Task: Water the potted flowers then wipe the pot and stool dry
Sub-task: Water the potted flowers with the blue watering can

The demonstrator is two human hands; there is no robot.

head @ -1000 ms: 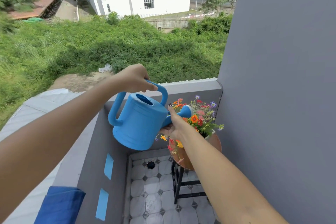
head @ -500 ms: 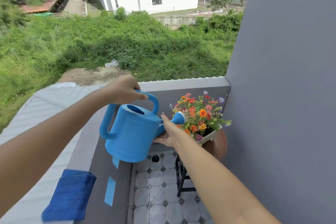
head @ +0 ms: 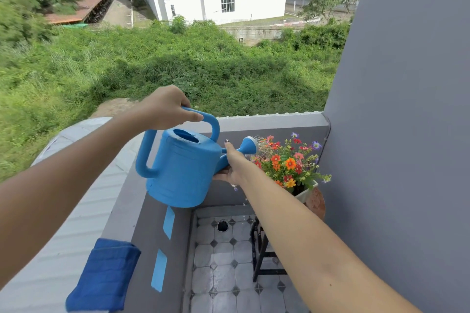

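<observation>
A blue watering can (head: pixel 183 165) hangs in the air over the balcony corner. My left hand (head: pixel 162 108) grips its top handle. Around the base of the spout my right hand (head: pixel 232 164) is wrapped, supporting it. The spout's rose (head: pixel 250 145) points right, and thin streams of water leave it toward the colourful flowers (head: pixel 290 162). The flowers stand in a white pot (head: pixel 306 193) on a round brown stool top (head: pixel 316 204); the dark stool legs (head: pixel 259 254) reach the tiled floor. My right forearm hides part of the stool.
A folded dark-blue cloth (head: pixel 104 277) lies on the grey parapet ledge (head: pixel 119 213) at lower left. A grey wall (head: pixel 407 134) closes the right side. A floor drain (head: pixel 222 225) sits in the tiled floor (head: pixel 223 274). Blue tape strips (head: pixel 168 221) mark the parapet's inner face.
The can has risen and levelled a little, its rose now level with the flower tops, and water streams show at the rose. The view has shifted, so the cloth sits higher in frame.
</observation>
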